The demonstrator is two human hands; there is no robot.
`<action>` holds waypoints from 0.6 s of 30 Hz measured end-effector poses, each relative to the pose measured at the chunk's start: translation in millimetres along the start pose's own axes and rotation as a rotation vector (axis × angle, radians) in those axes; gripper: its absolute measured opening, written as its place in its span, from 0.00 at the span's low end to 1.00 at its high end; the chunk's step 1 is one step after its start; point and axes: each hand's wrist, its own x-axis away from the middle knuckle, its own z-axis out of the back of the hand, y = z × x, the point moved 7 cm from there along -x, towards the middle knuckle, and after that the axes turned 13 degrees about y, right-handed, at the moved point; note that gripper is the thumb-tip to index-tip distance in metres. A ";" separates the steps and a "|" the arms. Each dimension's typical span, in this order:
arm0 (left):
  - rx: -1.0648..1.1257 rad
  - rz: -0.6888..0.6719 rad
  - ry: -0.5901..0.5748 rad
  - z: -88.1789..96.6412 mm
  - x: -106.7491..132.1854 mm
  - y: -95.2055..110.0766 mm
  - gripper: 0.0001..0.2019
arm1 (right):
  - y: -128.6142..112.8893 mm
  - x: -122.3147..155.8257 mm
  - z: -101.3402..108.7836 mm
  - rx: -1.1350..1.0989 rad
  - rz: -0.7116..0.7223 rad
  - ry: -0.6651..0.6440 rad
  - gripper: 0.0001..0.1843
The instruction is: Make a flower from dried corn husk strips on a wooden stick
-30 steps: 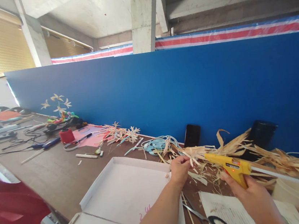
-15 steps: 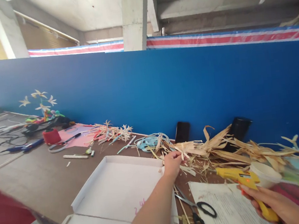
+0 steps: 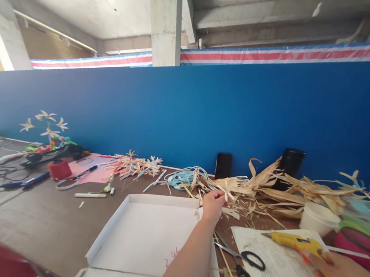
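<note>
My left hand (image 3: pixel 215 204) reaches out over the right edge of a white box lid (image 3: pixel 142 233), fingers pinched on a small pale husk flower (image 3: pixel 227 192). At the lower right my right hand (image 3: pixel 339 267), slightly blurred, is closed around the handle of a yellow glue gun (image 3: pixel 295 241). The gun's nozzle points left above a printed sheet (image 3: pixel 270 258), and a white glue stick (image 3: pixel 349 251) juts from its back. Black-handled scissors (image 3: pixel 252 260) lie between the lid and the sheet.
Dry corn husks (image 3: pixel 272 186) are heaped along the blue partition (image 3: pixel 181 112). Two phones, one a black phone (image 3: pixel 224 165), lean there. A white cup (image 3: pixel 318 218) and a pink container (image 3: pixel 358 245) stand right. Further left are finished flowers (image 3: pixel 152 162) and red thread (image 3: pixel 60 169).
The glue gun and my right hand have moved down and slightly left, away from the cup, and the gun lies flatter. My left hand stays in place with the flower.
</note>
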 end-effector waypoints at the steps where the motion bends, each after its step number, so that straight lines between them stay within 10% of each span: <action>1: -0.002 0.000 -0.003 -0.4 -0.2 -0.6 0.07 | -4.9 -1.4 5.4 0.158 0.061 -0.005 0.20; 7: -0.027 0.004 -0.011 -0.7 -1.1 -4.0 0.08 | -90.7 15.8 20.9 -0.134 0.247 0.204 0.16; 12: -0.027 -0.003 -0.020 0.9 -3.3 -9.6 0.09 | -145.5 23.7 -53.0 -0.818 -0.001 0.020 0.22; 18: -0.023 0.006 -0.050 -2.3 -0.6 -11.9 0.10 | -153.7 15.5 -100.2 -1.072 -0.136 -0.099 0.24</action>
